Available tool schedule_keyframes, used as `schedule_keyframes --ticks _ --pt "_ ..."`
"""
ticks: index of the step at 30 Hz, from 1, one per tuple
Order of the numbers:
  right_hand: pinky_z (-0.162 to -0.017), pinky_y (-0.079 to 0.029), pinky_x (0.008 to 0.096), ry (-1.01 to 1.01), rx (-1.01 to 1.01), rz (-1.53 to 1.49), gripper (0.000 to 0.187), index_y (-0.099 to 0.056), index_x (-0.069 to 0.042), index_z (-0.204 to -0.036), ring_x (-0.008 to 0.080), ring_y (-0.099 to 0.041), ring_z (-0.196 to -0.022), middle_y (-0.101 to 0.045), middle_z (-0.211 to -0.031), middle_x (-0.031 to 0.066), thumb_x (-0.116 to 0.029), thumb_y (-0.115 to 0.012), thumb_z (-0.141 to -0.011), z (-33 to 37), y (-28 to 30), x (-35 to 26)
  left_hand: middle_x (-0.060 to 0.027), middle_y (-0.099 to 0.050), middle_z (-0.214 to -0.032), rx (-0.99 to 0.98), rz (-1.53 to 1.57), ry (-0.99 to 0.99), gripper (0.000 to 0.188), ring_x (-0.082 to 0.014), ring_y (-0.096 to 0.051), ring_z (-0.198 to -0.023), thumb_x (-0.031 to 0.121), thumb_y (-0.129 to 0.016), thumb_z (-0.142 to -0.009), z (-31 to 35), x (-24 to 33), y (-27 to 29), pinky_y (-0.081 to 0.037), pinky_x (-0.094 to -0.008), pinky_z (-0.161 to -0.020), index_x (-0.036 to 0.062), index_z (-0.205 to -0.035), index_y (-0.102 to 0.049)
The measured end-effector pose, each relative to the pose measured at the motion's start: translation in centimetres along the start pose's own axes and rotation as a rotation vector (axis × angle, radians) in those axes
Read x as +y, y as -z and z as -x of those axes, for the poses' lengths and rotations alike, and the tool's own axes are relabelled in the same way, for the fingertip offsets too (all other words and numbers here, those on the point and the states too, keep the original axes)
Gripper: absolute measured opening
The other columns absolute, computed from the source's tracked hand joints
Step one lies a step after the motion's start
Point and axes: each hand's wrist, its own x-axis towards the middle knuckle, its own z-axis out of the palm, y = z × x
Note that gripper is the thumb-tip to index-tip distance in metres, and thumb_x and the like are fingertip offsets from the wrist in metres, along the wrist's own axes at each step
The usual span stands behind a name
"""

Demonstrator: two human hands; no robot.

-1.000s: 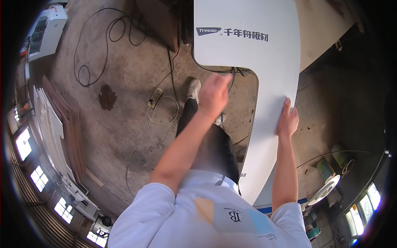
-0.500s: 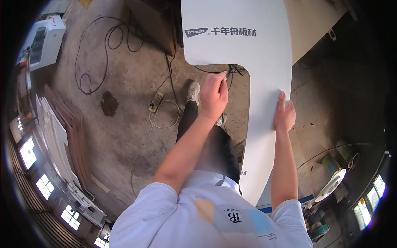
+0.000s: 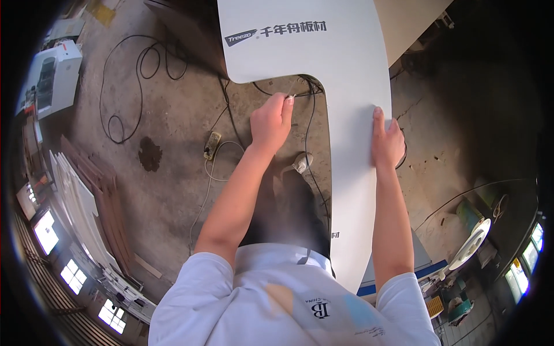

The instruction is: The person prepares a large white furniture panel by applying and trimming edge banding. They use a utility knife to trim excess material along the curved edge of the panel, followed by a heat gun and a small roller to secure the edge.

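Observation:
A large white board (image 3: 355, 104) with dark print and a rounded cutout stretches from the far end down along my right side. My right hand (image 3: 388, 141) holds its outer edge, the thumb lying on the top face and the other fingers partly hidden at the rim. Left of the cutout's inner edge, my left hand (image 3: 270, 122) is closed in a pinch, apart from the board. Something small and pale shows at its thumb tip, too small to name.
A black cable (image 3: 141, 86) lies coiled on the concrete floor, with a power strip (image 3: 212, 145) nearer me. Panels (image 3: 78, 190) lean at the left by a white machine (image 3: 60, 78). A brown board (image 3: 407, 23) lies far right. A white disc (image 3: 470, 245) stands at the right.
The view has shifted, and the board and both hands sit further left in it. My left hand has drawn away from the cutout's inner side edge. My right hand keeps its hold.

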Motion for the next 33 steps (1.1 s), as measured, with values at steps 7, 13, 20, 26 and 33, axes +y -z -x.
schedule_keyframes --ticks 7,13,20,26,33 --pt "-0.092 -0.054 0.0467 0.027 -0.015 0.005 0.097 -0.07 0.004 -0.123 0.0393 -0.071 -0.106 -0.076 -0.106 0.0218 -0.085 -0.043 -0.093 0.3 -0.3 -0.4 -0.0077 -0.062 -0.069 0.044 -0.182 -0.284 0.02 -0.0288 -0.061 -0.055 0.021 -0.068 -0.099 -3.5 0.0 -2.1 -0.045 -0.0403 -0.049 0.0101 -0.083 -0.066" --pt "-0.093 -0.054 0.0474 0.01 0.009 0.021 0.096 -0.071 0.004 -0.121 0.0395 -0.071 -0.107 -0.076 -0.105 0.0227 -0.084 -0.044 -0.094 0.2 -0.4 -0.3 -0.009 -0.057 -0.059 0.112 -0.278 -0.232 0.028 -0.0301 -0.058 -0.051 0.02 -0.068 -0.097 -4.2 -0.5 -1.4 -0.044 -0.0405 -0.048 0.0096 -0.072 -0.065" --pt "-0.098 -0.053 0.0469 0.018 0.046 0.066 0.099 -0.068 0.005 -0.13 0.039 -0.07 -0.113 -0.076 -0.112 0.0228 -0.084 -0.045 -0.093 -0.3 -1.7 0.9 -0.009 -0.054 -0.057 0.228 -0.205 -0.126 0.03 -0.0313 -0.055 -0.049 0.019 -0.069 -0.095 -3.4 -0.1 -1.8 -0.042 -0.041 -0.047 0.0096 -0.068 -0.059" --pt "-0.1 -0.052 0.0472 -0.014 -0.035 0.025 0.097 -0.068 0.005 -0.129 0.0389 -0.069 -0.114 -0.076 -0.112 0.0219 -0.083 -0.046 -0.094 -0.2 -1.0 0.6 -0.0077 -0.054 -0.055 0.136 -0.255 -0.186 0.031 -0.0296 -0.055 -0.047 0.02 -0.069 -0.094 -4.1 -0.1 -1.5 -0.042 -0.0406 -0.046 0.0107 -0.067 -0.057" --pt "-0.1 -0.051 0.0482 -0.021 -0.074 0.081 0.085 -0.068 -0.003 -0.133 0.039 -0.068 -0.116 -0.075 -0.116 0.0194 -0.078 -0.048 -0.097 -0.3 -0.6 0.1 -0.0092 -0.057 -0.058 0.275 -0.213 -0.112 0.03 -0.0302 -0.057 -0.048 0.019 -0.069 -0.095 -2.9 -0.2 -0.7 -0.044 -0.0419 -0.047 0.0108 -0.068 -0.06"
